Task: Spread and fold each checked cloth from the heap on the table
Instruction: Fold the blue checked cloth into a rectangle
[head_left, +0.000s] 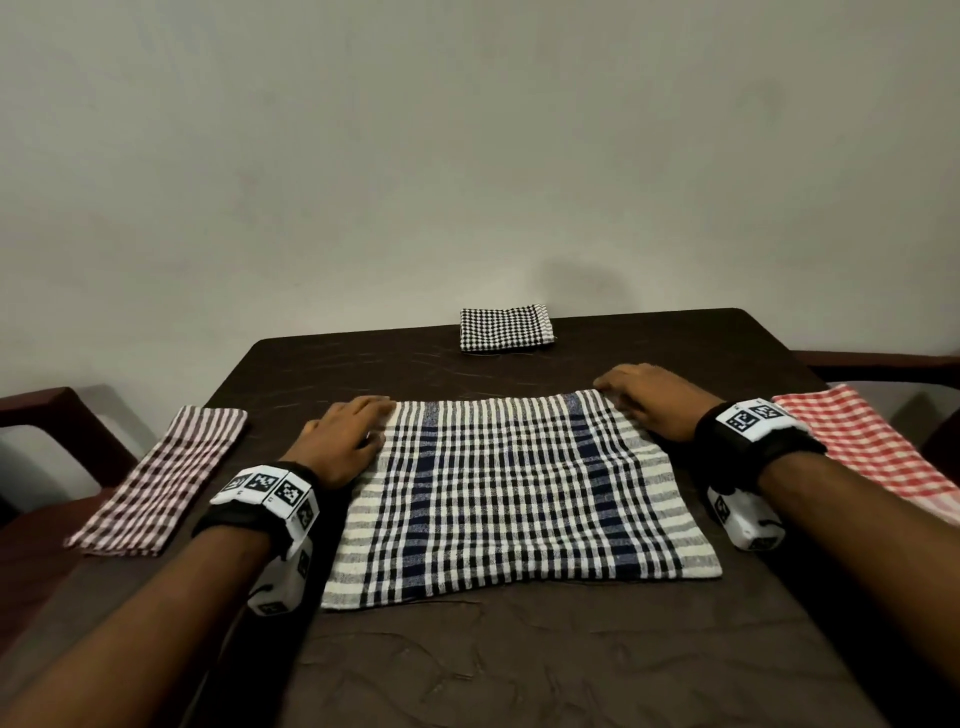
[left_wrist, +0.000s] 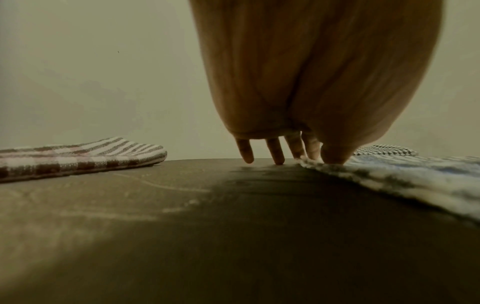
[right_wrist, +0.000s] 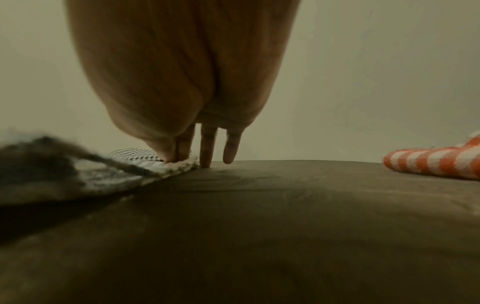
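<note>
1. The brown checked cloth (head_left: 161, 480) lies folded at the counter's (head_left: 519, 665) left edge, long axis running near to far.
2. The left hand (head_left: 345, 439) pinches the far-left corner of the blue-black checked cloth (head_left: 519, 493).
3. That cloth lies flat mid-counter, apparently folded once, long axis left to right; more folds seem due.
4. The right hand (head_left: 654, 397) pinches its far-right corner.
5. The small black checked cloth (head_left: 505, 328) sits folded at the far edge; the red checked cloth (head_left: 862, 441) lies right.
</note>
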